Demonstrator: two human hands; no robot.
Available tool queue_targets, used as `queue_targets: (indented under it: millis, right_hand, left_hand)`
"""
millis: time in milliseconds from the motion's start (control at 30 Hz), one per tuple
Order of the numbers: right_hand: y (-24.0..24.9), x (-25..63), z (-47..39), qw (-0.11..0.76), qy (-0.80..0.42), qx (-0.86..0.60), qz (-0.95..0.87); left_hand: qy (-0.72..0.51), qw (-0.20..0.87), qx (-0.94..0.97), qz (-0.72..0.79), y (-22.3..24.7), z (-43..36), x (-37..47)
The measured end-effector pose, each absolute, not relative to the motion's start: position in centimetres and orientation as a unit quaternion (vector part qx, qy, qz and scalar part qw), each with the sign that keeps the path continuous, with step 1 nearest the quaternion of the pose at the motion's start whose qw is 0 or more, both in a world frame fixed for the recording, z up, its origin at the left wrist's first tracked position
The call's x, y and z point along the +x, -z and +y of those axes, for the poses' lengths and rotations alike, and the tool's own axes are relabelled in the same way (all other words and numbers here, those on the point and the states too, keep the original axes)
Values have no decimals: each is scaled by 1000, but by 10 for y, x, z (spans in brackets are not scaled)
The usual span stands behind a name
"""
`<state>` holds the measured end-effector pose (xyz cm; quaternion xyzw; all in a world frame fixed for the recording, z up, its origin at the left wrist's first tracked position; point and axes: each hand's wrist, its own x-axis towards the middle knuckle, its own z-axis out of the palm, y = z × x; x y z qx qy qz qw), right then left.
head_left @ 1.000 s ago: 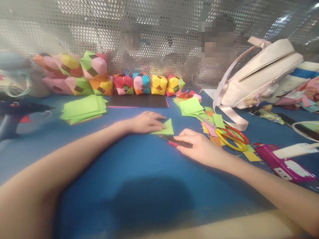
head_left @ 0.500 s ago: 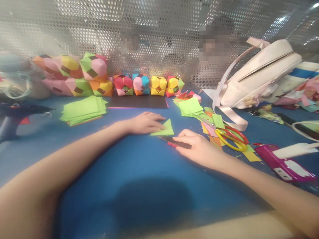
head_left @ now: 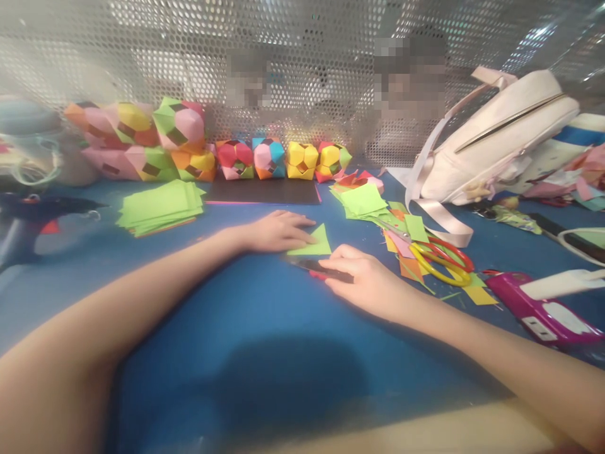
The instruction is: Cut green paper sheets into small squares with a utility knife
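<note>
My left hand (head_left: 281, 232) lies flat, fingers stretched to the right, holding down a small folded light-green paper (head_left: 317, 242). A pointed corner of that paper shows past the fingertips; the remainder is under the hand. My right hand (head_left: 360, 272) is closed around a dark, thin, blade-like tool (head_left: 307, 265) with a red part beneath it. The tool points left and lies along the paper's near edge, close to the table; whether it touches the paper I cannot tell. Its exact kind is unclear.
A stack of green paper (head_left: 161, 208) lies left, a glue gun (head_left: 33, 217) beyond it. Folded paper balls (head_left: 236, 159) line the mesh at the back. Right are paper scraps, red-and-yellow-handled scissors (head_left: 442, 261), a white backpack (head_left: 501, 142) and a magenta power strip (head_left: 543, 309).
My right hand has slid a little to the left with the blade-like tool, along the paper's near edge. My left hand stays in place on the paper.
</note>
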<state>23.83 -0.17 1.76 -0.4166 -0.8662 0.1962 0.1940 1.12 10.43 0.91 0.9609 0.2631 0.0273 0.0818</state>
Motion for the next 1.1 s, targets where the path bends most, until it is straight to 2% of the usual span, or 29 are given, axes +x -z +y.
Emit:
queue_targets:
  millis: [200,367,467,600,700,933,1100]
  right_hand:
    - [-24,244,-8,208,-231,-410,-858]
    - [-28,279,16,284,-131,-519,-796]
    - [-22,293,33,251,-83,-597,-757]
    - [-14,295,39,162,-44,-619,-767]
    - [-12,294,35,140,0,-600,-788]
    - [-7,287,31,245,45,-481,-841]
    - [-3,269,23,253,37,-418,-872]
  left_hand:
    - [-31,81,960,267,-8,101,11]
    - [-60,83,961,257,-3,104,9]
    - [-77,79,963,245,-1,105,8]
    - [-106,85,961,241,1,106,6]
    - [-129,93,958,238,1,106,5]
    - [-148,95,961,213,-1,107,2]
    - [-138,97,956,240,-4,105,2]
